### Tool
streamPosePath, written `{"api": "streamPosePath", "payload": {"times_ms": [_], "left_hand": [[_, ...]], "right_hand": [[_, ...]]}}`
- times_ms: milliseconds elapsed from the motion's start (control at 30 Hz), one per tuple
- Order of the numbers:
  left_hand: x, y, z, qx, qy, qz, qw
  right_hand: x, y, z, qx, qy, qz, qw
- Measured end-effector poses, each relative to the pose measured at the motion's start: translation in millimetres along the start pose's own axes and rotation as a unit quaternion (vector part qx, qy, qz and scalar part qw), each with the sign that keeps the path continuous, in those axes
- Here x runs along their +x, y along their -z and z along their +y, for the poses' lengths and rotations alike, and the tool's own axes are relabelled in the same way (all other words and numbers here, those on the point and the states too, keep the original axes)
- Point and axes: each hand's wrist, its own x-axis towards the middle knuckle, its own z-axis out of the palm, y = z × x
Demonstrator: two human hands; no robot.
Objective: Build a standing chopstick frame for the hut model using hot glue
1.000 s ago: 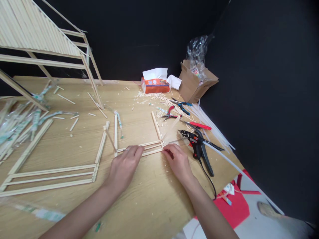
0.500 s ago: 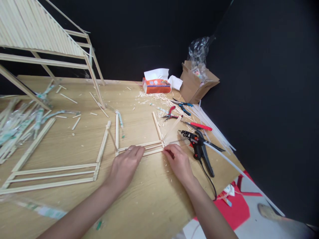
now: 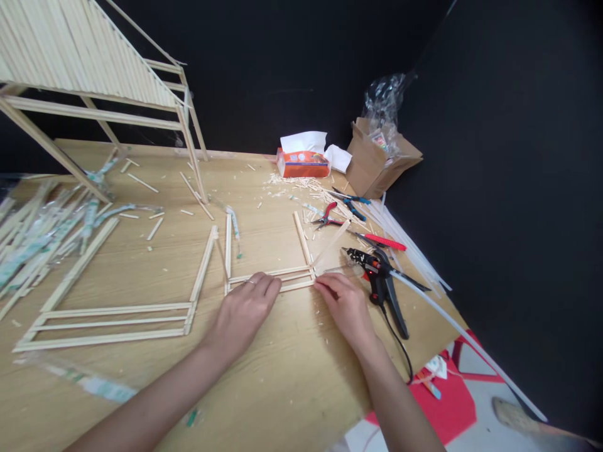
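Location type: craft workshop, model-making station. Indicators: a wood-grain table point(image 3: 268, 383) stands against black partitions point(image 3: 254, 69). At right, a corded hot-glue gun point(image 3: 378, 276), glue sticks point(image 3: 414, 243), red-handled pliers point(image 3: 326, 219) and blue-handled pliers point(image 3: 354, 206) lie grouped. Wooden offcuts point(image 3: 301, 182) litter the far side. A small stick frame point(image 3: 294, 271) lies at centre; a larger stick-built structure point(image 3: 94, 112) stands far left. The wider building type cannot be determined.

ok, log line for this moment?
left hand: on smaller wooden stick frame | right hand: at frame's right end | hot glue gun: on table, right of right hand
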Motion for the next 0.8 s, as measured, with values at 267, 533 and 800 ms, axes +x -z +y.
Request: {"api": "streamPosePath", "payload": {"times_ms": [267,533,800], "left_hand": [[-21,15.5,19,0.089,-0.074,0.069,0.991],[-64,22.3,-1,0.114,-0.017,0.05,0.992],[-66,13.4,-12,0.124,0.015,0.054,0.991]], "right_hand": [[9,9,-16,-0.012,0.057,-0.019,0.998],[35,-34,-60,-0.004,0.158,-0.119,0.98],[41,-66,-79,0.006,0.188,-0.135,0.973]]}}
